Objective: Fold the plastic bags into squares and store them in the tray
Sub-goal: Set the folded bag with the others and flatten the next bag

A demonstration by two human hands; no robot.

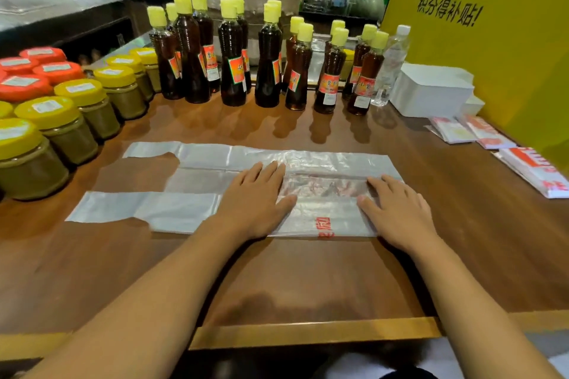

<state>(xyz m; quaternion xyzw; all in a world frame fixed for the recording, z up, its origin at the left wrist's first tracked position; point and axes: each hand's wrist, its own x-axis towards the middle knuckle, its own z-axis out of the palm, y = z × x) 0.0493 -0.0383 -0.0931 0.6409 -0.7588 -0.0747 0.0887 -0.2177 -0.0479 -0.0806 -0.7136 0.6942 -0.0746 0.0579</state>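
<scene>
A clear plastic bag (191, 175) with faint red print lies flat across the wooden table (308, 280), its two handles pointing left. My left hand (255, 200) presses palm-down on the bag's middle, fingers spread. My right hand (397, 209) lies flat on the bag's right end. Neither hand grips anything. A white tray (431, 92) stands at the back right of the table. Several flat bags with red print (468, 132) lie next to it, and more lie further right (535, 172).
Dark sauce bottles with yellow caps (268, 58) line the back of the table. Jars with yellow lids (80, 114) and orange lids (24, 83) crowd the left side. A clear water bottle (391, 64) stands by the tray. A yellow sign (492, 40) rises on the right.
</scene>
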